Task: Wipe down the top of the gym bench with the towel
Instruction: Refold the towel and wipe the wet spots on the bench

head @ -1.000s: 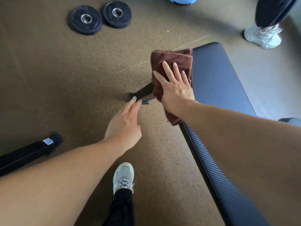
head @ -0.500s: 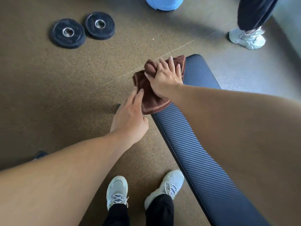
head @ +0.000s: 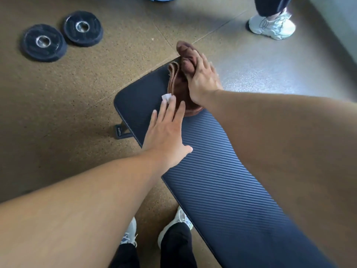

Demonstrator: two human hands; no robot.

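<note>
Here we press our flat right hand (head: 202, 80) onto the bunched brown towel (head: 178, 88) on the gym bench (head: 222, 171), left hand (head: 166, 132) splayed, holding nothing.

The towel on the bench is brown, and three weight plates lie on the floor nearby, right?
Not quite. The head view shows two weight plates on the floor, not three. The rest holds: the brown towel lies on the bench.

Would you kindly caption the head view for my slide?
Right hand presses a brown towel on the bench pad's far end; left hand flat beside it.
</note>
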